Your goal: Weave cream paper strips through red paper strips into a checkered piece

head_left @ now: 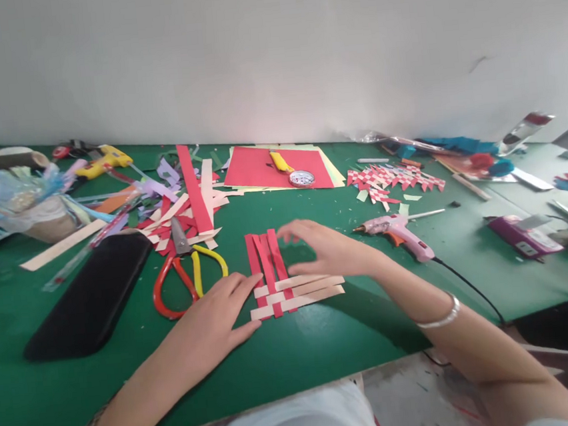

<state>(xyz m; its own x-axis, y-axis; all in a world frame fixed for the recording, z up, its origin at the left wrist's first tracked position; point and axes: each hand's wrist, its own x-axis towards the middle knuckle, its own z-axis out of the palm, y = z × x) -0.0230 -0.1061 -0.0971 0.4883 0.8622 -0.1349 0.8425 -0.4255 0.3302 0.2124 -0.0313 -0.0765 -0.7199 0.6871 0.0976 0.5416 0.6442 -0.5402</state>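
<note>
Red upright paper strips (267, 261) and cream crosswise strips (316, 290) are interlaced on the green table, with the cream ends sticking out to the right. My left hand (218, 316) rests at the left edge of the weave, fingers apart, its fingertips on the strip ends. Just above the right side of the weave is my right hand (325, 246), its fingers curved and apart with nothing between them. Scissors with red and yellow handles (174, 287) lie beside my left hand.
Loose strips (197, 201) pile up behind the scissors, near a black case (91, 295). Red sheets (250, 169) bear a yellow cutter (280, 162) and a round tin (301, 178). A pink glue gun (401, 232) and checkered woven pieces (401, 178) lie at the right.
</note>
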